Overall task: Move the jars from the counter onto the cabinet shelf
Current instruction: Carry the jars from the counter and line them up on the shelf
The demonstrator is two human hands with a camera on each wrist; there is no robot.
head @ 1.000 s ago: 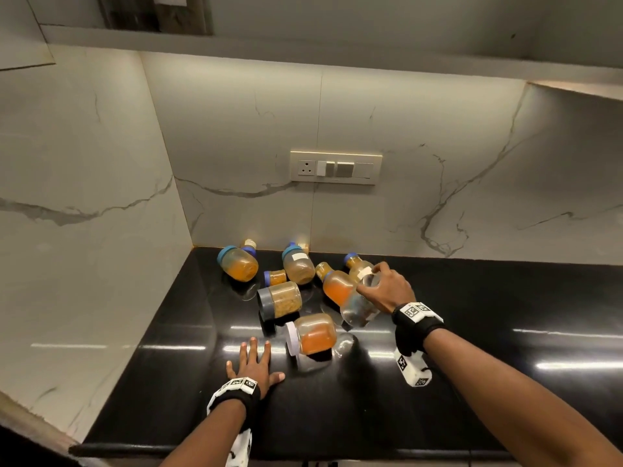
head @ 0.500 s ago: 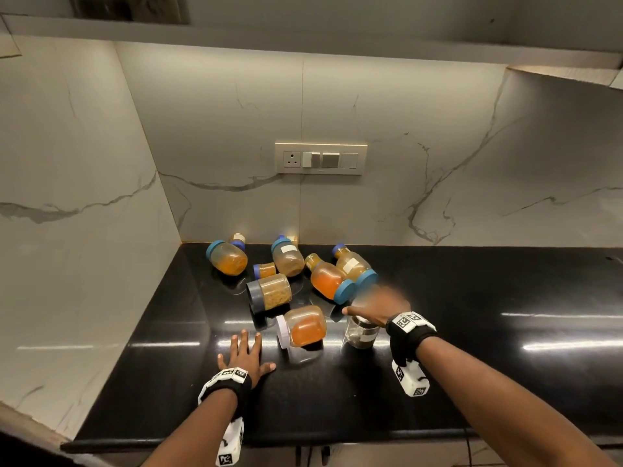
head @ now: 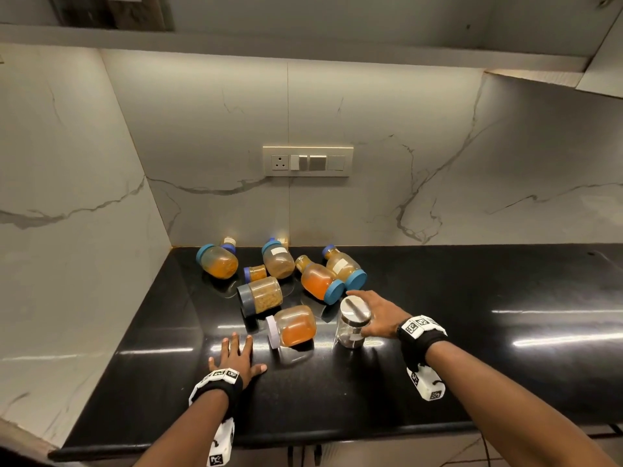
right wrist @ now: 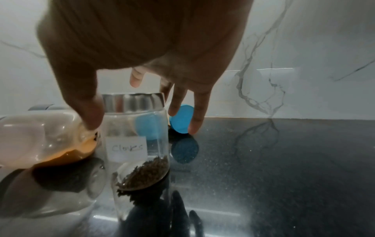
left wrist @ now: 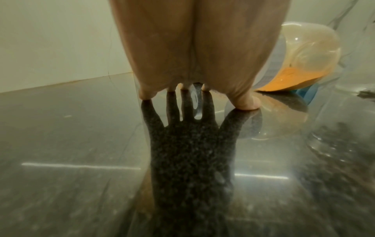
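Observation:
A clear glass jar (head: 351,326) with a steel lid stands upright on the black counter (head: 472,348). It has a handwritten label and dark spice at its bottom (right wrist: 142,173). My right hand (head: 362,313) is beside it with straight fingers; the thumb (right wrist: 89,112) lies at the lid's left edge. The other fingers (right wrist: 176,105) reach past its right side. My left hand (head: 236,352) lies flat on the counter. Just right of that hand, a white-lidded jar (head: 296,326) of orange powder lies on its side. Behind are a grey-lidded jar (head: 261,294) and several blue-lidded jars (head: 320,279), all on their sides.
Marble walls close the counter at the back and left, meeting in a corner (head: 170,246). A switch plate (head: 308,161) sits on the back wall. The cabinet underside (head: 303,45) hangs overhead. The counter's front edge (head: 269,439) is near my forearms.
My right hand drew the clear jar out of the pile toward the front, stood it upright and loosened its fingers. The left hand stayed flat on the counter.

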